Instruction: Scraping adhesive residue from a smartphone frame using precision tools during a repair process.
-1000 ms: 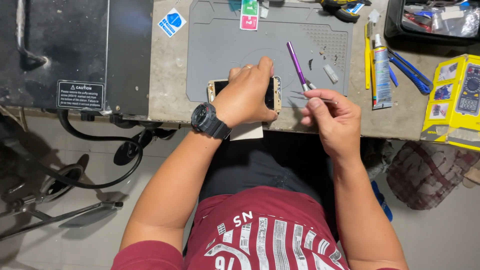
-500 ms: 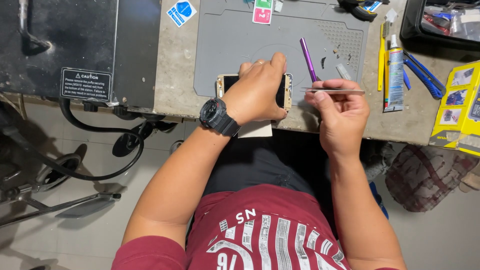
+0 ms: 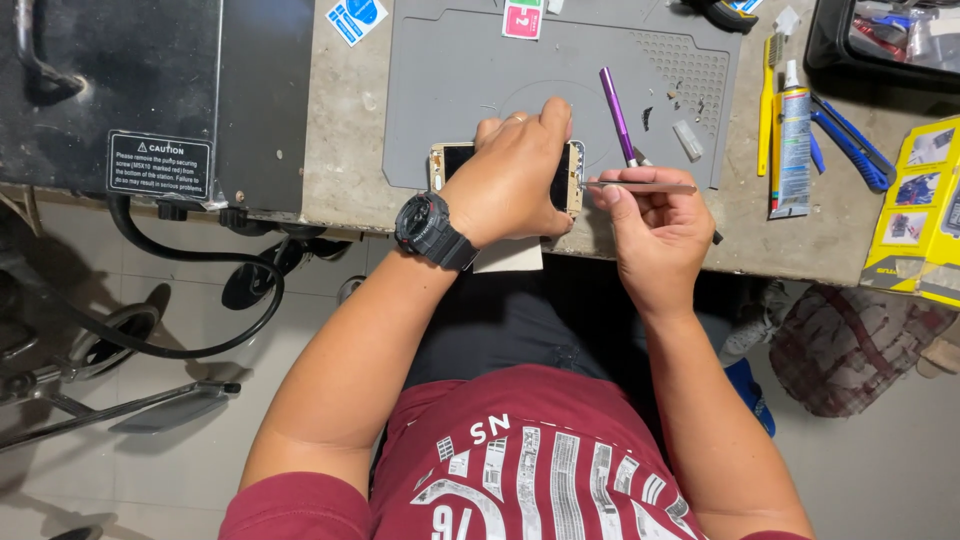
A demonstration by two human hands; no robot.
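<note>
Left hand [image 3: 515, 175] pins phone [image 3: 447, 163]; right hand [image 3: 655, 225] pinches tweezers [image 3: 640, 187].

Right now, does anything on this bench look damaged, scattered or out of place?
Yes. Small dark fragments lie scattered on the grey mat near its dotted corner, like loose bits off the phone. The left hand covers most of the phone, so damage there cannot be judged. The right hand holds tweezers beside it.

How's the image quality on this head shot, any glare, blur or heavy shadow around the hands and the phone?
In the head view the light is even and soft; the left hand covers most of the phone, with no strong glare on the visible screen strip. The right hand and its tweezers are sharp, with no motion blur. The grey mat looks matte. Straight edges bow slightly toward the frame's borders.
</note>
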